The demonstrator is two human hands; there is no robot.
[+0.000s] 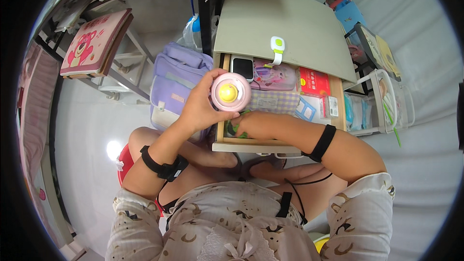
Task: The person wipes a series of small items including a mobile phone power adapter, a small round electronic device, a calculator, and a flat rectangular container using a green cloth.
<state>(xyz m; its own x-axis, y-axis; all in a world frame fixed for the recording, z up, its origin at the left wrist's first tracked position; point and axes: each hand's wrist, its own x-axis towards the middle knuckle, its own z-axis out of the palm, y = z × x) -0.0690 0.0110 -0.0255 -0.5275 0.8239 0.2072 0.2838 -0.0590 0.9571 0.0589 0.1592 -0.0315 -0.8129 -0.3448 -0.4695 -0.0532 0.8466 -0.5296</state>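
My left hand [203,105] grips a round pink container [231,92] with a yellow centre, raised over the left end of an open drawer [261,148]. My right hand [252,125] reaches down into the drawer's front left corner, its fingers on a green thing [242,134] that they partly hide. Behind it in the drawer lie a checked fabric pouch [275,102], a pink case with a printed figure [277,74], a white device with a dark screen [243,68], a red box [314,81], a blue and white packet [305,108] and a small clear package [331,107].
A white and green child-safety latch [277,45] hangs from the cabinet top [282,18]. Left of the drawer stands a purple backpack [177,87]; farther left, a stool carries a pink bear-print folder [87,45]. At right is a white storage cart [369,127]. A red seat [125,163] is under me.
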